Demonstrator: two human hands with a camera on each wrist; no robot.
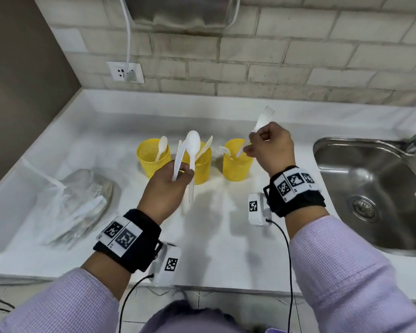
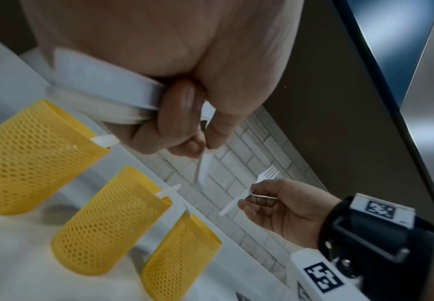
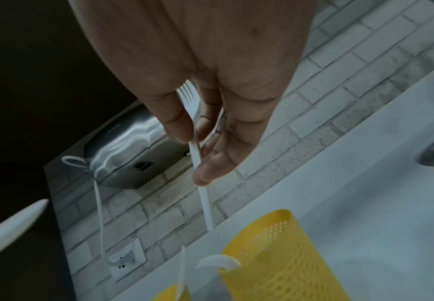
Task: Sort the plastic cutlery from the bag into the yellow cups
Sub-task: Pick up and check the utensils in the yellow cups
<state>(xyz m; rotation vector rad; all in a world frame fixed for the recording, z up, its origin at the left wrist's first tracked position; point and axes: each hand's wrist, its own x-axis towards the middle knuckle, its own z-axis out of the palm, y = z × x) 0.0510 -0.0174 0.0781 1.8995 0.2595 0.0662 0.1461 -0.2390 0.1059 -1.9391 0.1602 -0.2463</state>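
White stone-look counter (image 1: 226, 236) in a corner, pale brick-tile wall (image 1: 274, 56) behind, brown wall at left, steel sink (image 1: 370, 188) at right, wall socket (image 1: 125, 72) with a white cord plugged in, shiny metal box (image 1: 180, 10) mounted above. Three yellow perforated plastic cups in a row: left cup (image 1: 153, 156) holds one white spoon, middle cup (image 1: 201, 164) holds knives, right cup (image 1: 237, 162) holds a fork. Crumpled clear plastic bag (image 1: 82, 203) lies at left on the counter with more white cutlery inside. Left hand (image 1: 171, 188) curled round a spoon (image 1: 193, 143) and a knife (image 1: 179, 159), raised in front of the middle cup. Right hand (image 1: 271, 147) pinches a fork (image 1: 262, 120), tines up, handle end over the right cup.
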